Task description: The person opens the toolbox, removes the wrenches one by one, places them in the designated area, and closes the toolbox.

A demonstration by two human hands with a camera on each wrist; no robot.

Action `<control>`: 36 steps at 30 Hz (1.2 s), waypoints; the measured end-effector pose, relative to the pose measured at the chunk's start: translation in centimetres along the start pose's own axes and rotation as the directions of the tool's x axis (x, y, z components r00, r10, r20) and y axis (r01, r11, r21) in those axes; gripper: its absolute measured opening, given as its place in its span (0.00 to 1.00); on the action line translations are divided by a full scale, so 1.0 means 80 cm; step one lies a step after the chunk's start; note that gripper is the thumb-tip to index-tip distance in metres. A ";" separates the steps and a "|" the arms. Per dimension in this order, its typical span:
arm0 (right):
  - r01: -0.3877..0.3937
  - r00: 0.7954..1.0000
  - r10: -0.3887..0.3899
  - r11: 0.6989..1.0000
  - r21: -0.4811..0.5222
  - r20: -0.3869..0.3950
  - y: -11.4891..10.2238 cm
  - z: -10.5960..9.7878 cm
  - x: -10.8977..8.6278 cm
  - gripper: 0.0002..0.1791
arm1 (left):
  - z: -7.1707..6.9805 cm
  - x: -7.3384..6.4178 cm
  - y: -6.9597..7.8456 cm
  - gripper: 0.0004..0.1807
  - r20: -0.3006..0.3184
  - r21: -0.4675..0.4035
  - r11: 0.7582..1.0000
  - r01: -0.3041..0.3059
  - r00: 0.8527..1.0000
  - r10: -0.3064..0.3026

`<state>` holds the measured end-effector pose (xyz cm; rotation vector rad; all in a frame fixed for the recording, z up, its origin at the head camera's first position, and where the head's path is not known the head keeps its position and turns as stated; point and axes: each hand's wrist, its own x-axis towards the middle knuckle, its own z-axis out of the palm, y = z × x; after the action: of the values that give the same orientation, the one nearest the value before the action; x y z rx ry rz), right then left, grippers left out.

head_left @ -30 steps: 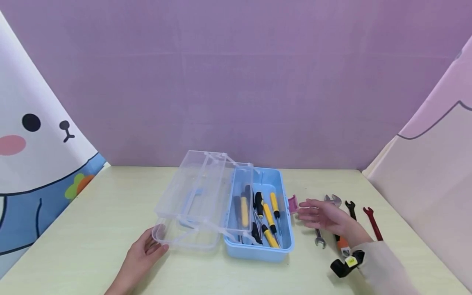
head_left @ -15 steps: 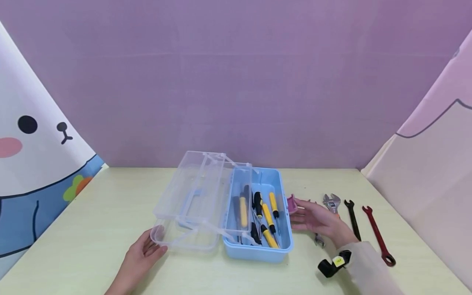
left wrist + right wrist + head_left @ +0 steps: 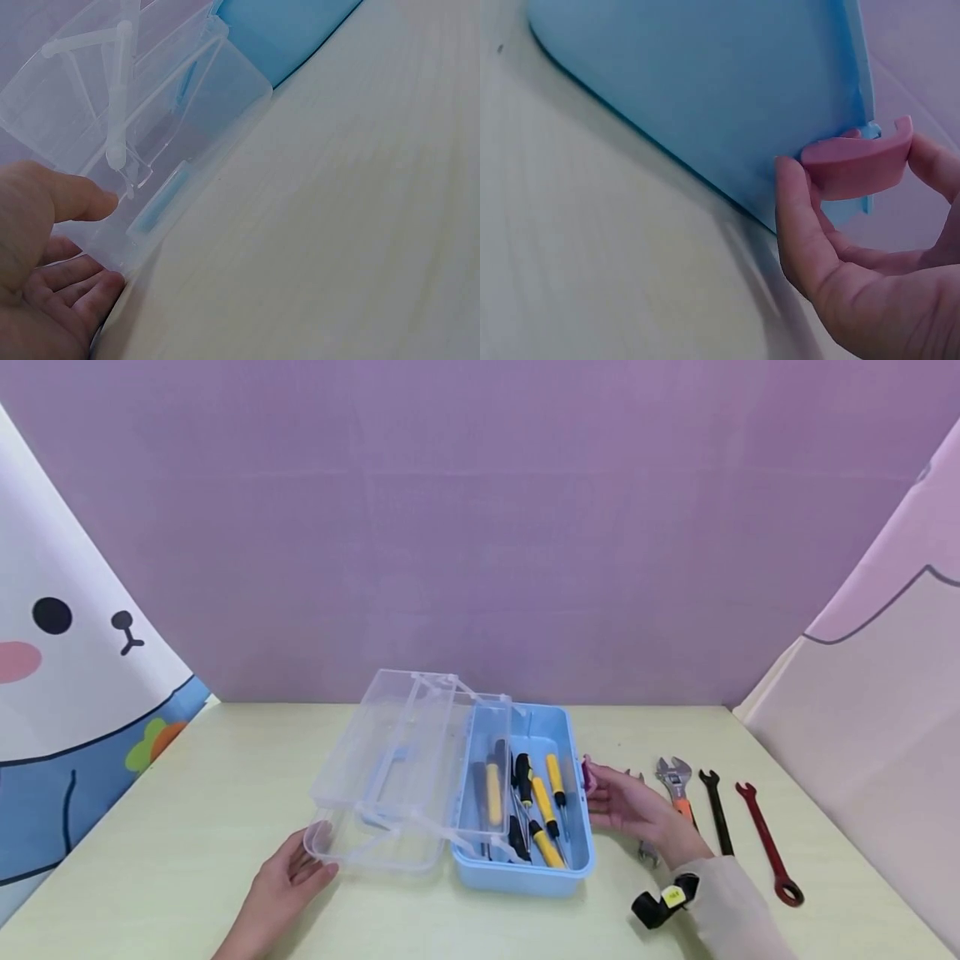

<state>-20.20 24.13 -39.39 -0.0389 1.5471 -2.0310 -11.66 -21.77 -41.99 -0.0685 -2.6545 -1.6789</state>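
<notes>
A light blue toolbox stands with its clear lid swung out to the left. Several screwdrivers with yellow or black handles lie inside, some seen through a clear tray hanging over the left half. My left hand holds the lid's outer near corner; in the left wrist view the fingers curl at its edge and the thumb reaches over it. On the box's right side my right hand grips the pink latch between thumb and fingers.
Right of the box lie an adjustable wrench with an orange handle part, a black wrench and a red wrench. A silver wrench is partly hidden by my right hand. A purple cloth hangs behind the table.
My right hand has moved left to the pink latch and taken hold of it, and the latch has swung closer to the box. The left hand stays at the lid.
</notes>
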 end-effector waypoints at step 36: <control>0.016 0.996 0.004 0.976 0.218 -0.090 0.019 0.026 0.015 0.17 | -0.026 0.012 0.024 0.33 -0.171 0.085 0.988 -0.129 0.975 0.142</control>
<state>-19.78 21.52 -40.38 0.1354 1.3676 -2.2230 -12.59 -22.77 -39.38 -0.0944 -2.5162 -1.4720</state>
